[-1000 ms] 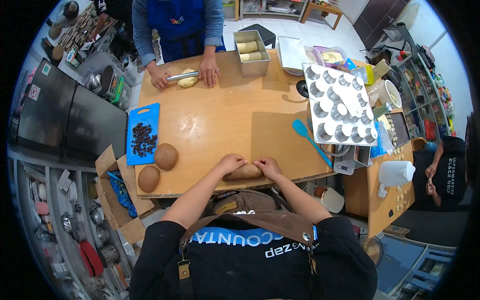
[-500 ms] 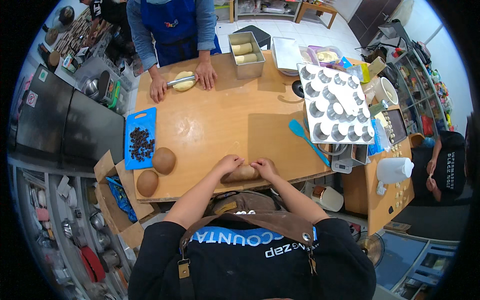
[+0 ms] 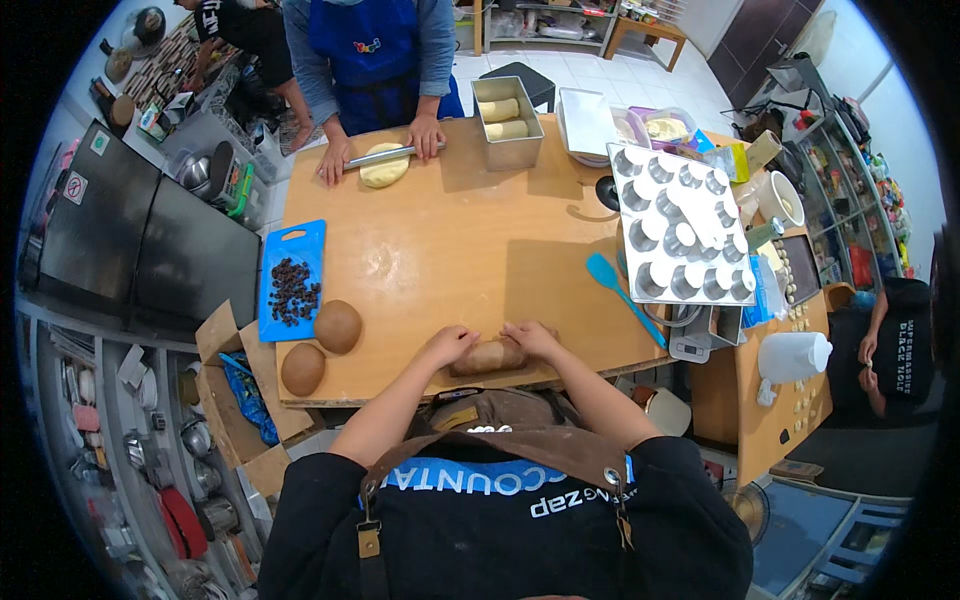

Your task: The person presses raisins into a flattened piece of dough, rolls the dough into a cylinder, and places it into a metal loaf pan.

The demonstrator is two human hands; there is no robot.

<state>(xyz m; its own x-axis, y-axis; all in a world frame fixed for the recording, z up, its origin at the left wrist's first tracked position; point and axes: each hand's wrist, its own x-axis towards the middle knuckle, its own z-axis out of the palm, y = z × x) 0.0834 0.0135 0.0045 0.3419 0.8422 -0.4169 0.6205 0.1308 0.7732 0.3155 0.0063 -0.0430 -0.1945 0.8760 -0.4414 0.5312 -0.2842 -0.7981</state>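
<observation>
A brown dough roll (image 3: 488,358) lies crosswise at the near edge of the wooden table. My left hand (image 3: 453,345) grips its left end, with the fingers curled over the far side. At the other end my right hand (image 3: 533,341) holds it the same way, fingertips bent over the top. Two round brown dough balls, one (image 3: 338,327) behind the other (image 3: 303,369), rest left of my hands. Beyond them is a blue cutting board (image 3: 312,262) with small dark pieces on it.
Across the table a co-worker in a blue apron rolls pale dough (image 3: 385,172) with a metal rolling pin (image 3: 372,158). A loaf tin (image 3: 515,153) holds pale dough rolls. A muffin tray (image 3: 688,225), a blue spatula (image 3: 625,298) and a scale (image 3: 690,345) are at right.
The whole picture has shifted slightly right. My hands remain at the ends of the dough roll. The co-worker's hands have spread farther apart along the rolling pin.
</observation>
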